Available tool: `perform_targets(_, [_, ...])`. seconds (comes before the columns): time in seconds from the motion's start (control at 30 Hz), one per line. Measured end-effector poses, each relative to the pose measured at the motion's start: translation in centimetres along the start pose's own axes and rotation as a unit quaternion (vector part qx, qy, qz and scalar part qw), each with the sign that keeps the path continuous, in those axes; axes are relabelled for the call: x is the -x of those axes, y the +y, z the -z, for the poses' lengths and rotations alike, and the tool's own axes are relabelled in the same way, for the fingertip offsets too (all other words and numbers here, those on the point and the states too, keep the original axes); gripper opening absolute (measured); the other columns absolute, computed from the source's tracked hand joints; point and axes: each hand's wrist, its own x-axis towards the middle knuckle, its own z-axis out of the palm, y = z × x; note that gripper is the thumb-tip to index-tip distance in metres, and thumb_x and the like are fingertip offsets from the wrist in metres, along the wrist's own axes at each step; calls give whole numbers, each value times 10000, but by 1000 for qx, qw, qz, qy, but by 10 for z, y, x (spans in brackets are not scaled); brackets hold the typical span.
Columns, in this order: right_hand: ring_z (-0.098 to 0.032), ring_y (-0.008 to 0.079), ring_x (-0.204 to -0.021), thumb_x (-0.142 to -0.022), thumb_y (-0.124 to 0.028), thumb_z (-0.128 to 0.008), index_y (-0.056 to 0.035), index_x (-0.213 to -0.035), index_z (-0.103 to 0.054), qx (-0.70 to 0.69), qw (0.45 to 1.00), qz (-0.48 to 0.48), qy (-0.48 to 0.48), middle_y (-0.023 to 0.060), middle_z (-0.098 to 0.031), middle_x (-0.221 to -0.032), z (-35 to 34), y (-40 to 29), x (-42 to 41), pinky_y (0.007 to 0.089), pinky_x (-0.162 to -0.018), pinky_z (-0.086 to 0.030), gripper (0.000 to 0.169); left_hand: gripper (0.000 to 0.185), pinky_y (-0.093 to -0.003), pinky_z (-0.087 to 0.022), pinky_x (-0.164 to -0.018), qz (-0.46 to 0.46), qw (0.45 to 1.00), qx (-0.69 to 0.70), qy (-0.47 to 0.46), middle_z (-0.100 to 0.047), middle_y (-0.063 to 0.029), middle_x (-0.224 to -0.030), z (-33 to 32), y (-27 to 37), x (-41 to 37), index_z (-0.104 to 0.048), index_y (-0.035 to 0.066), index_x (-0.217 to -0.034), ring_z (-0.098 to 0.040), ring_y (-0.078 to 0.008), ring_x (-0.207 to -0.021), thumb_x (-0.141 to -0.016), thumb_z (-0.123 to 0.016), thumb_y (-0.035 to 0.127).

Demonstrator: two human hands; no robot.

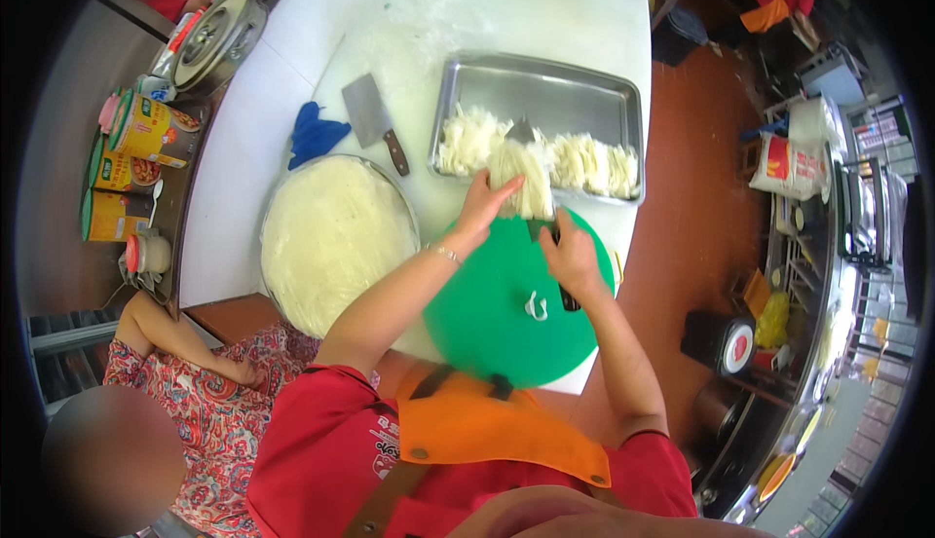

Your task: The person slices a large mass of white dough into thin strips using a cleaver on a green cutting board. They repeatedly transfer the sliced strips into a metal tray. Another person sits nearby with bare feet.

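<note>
My right hand (pixel 575 255) grips the dark handle of a cleaver (pixel 570 300), whose blade lies mostly under a bundle of pale cut noodle strips (pixel 523 176). My left hand (pixel 488 208) holds the bundle from the side, thumb across it. Both hands are at the near rim of a steel tray (pixel 544 70), above the edge of a round green cutting board (pixel 489 304). Inside the tray, more strips (pixel 592 165) lie in a row along the near side. One small white scrap (pixel 536 306) is on the board.
Left of the board stands a round container of pale dough (pixel 340 238) under plastic film. Beyond it lie a blue cloth (pixel 315 133) and a second cleaver (pixel 370 111). A seated person (pixel 219 384) is close at my left. Yellow tins (pixel 157 133) line a side shelf.
</note>
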Motion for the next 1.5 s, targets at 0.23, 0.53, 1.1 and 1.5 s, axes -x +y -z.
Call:
perform_targets(0.23, [-654,449,-1007,-925,-156,-548,-86,-1485,-400,77,993,6,-84,306,-637,-1112,1,-21,-154,530,-859,-526,584,681,-387,-513,-936,-54,991,-125,2,-625,-193,-1251,48,39,-183,-451,-72,-1362,-630,-252,-1125,-908,-729,353])
perform_targets(0.53, [-669,331,-1020,-904,-115,-628,-97,-1441,-453,426,893,53,-136,194,-587,-1205,-26,-26,-201,400,-832,-553,565,658,-429,-380,-1123,-116,898,-425,24,-460,-266,-1474,95,27,-225,-442,-56,-1423,-479,-365,-1349,-916,-677,293])
perform_targets(1.1, [-658,353,-1015,-940,-33,-511,-217,-1507,-413,395,906,28,-150,197,-558,-1165,68,-2,-126,435,-816,-573,604,513,-464,-309,-1195,-396,585,-703,-80,-530,-149,-1437,30,44,-188,-550,1,-1321,-366,-363,-1448,-810,-583,-32])
perform_targets(1.5, [-640,288,-1000,-798,27,-695,-203,-1548,-365,416,907,50,-41,163,-558,-1127,39,18,-86,363,-791,-590,851,439,-369,-576,-798,88,995,-36,-24,-657,-134,-1060,-57,-2,-139,-583,-24,-1195,-672,-199,-928,-874,-786,198])
